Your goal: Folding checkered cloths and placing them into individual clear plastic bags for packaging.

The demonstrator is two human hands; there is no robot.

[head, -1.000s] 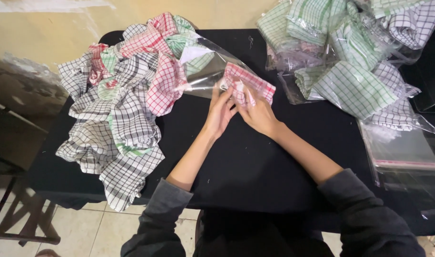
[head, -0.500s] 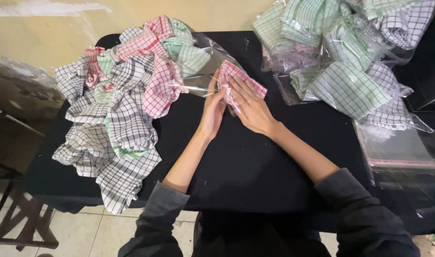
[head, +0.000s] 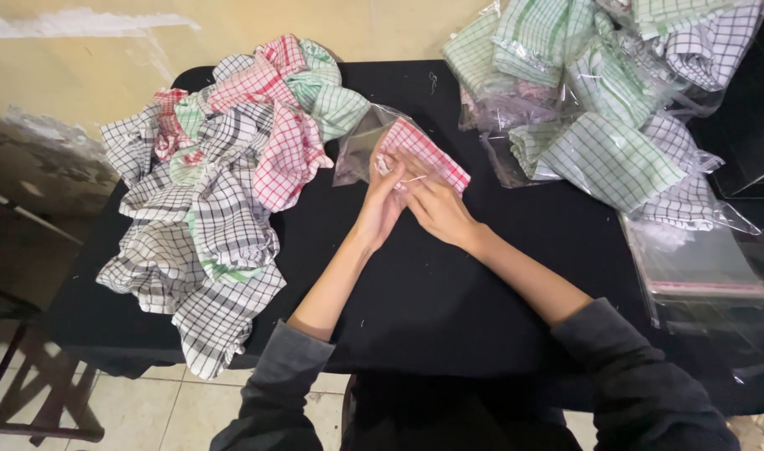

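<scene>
Both hands met over a folded red-checked cloth (head: 423,154) that sat partly inside a clear plastic bag (head: 358,142), just beyond the fingertips on the black desk (head: 449,284). The left hand (head: 382,209) lay with its fingers together and pressed against the near-left edge of the cloth where the bag's mouth seemed to be, while the right hand (head: 436,213) rested beside it, touching it, with fingers curled at the cloth's near edge; whether those fingers pinched the film or only pressed on it could not be told. The cloth looked light, soft and limp, likely to slump out of its fold unless held flat or by the folded edge, and the bag looked thin, slick and crinkly, so a hold at its open lip would probably serve better than one on its smooth face. To the left of the hands lay a loose heap of checked cloths (head: 215,192) in black, red and green, near the bag. To the right and beyond lay a pile of bagged cloths (head: 607,108), and nearer on the right a stack of empty clear bags (head: 699,267), well apart from the hands.
</scene>
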